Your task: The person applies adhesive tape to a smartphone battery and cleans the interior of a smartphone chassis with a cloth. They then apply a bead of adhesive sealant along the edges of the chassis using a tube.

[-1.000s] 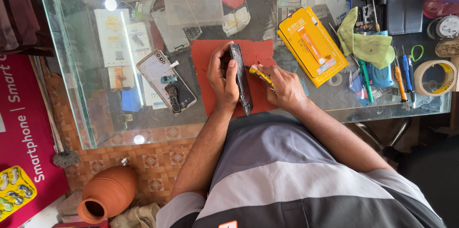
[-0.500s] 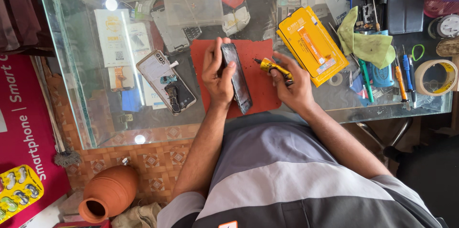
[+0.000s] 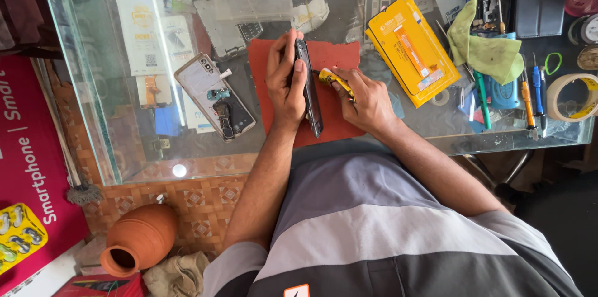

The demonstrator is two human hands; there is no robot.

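Here, a glass-topped bench (image 3: 124,147) fills most of the view, with a red work mat (image 3: 336,110) lying near its front edge. To the right of the mat rests a flat yellow package (image 3: 408,51), with a crumpled green cloth (image 3: 489,51) beyond it and a roll of tape (image 3: 570,98) at the far right. To the left of the mat lies an opened phone (image 3: 215,98) with its inner parts showing. Over the mat, the left hand (image 3: 285,82) is closed around a dark phone (image 3: 309,91) held on edge, thumb on one long side and fingers on the other. The right hand (image 3: 367,101), just beside it, pinches a small yellow tube (image 3: 333,79) between thumb and fingers, its tip pointing at the phone's edge.
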